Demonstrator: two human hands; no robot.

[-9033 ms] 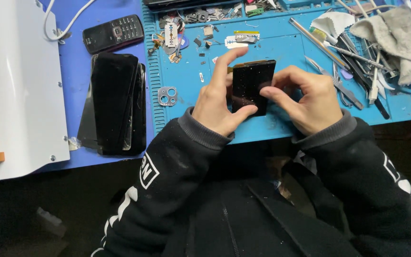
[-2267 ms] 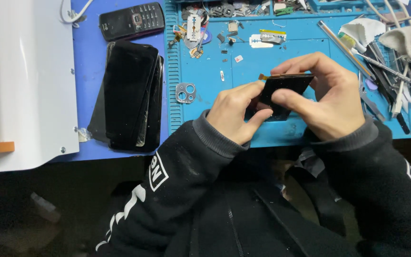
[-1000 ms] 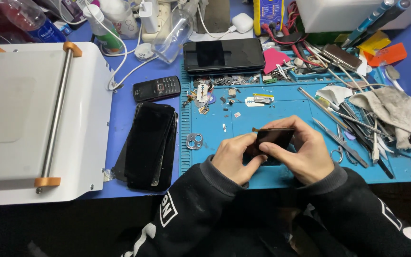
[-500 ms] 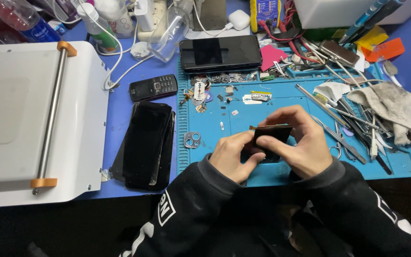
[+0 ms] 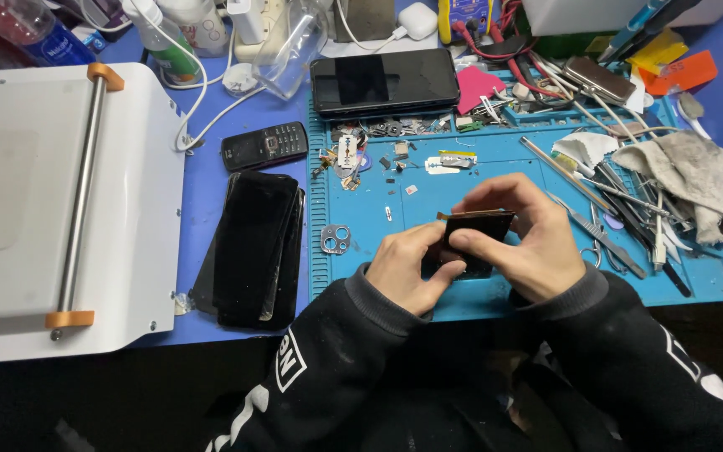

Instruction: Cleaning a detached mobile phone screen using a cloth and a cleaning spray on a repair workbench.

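Observation:
A small black phone screen panel point(image 5: 477, 228) is held just above the blue work mat point(image 5: 412, 201), tilted up on its edge. My left hand point(image 5: 407, 269) grips its lower left part with thumb and fingers. My right hand point(image 5: 529, 243) wraps its right side, index finger along the top edge and thumb pressing the front. Much of the panel is hidden by my fingers.
A stack of black glass panels point(image 5: 253, 247) lies left of the mat, with a keypad phone point(image 5: 264, 146) behind it. A white machine point(image 5: 35, 209) fills the left. A smartphone point(image 5: 385, 80), a camera ring point(image 5: 335, 239), tweezers point(image 5: 596, 230) and a grey cloth point(image 5: 684, 172) are around.
The view has pulled back and risen, showing more of the bench. My hands have turned the panel from lying flat to standing on its edge, and keep hold of it.

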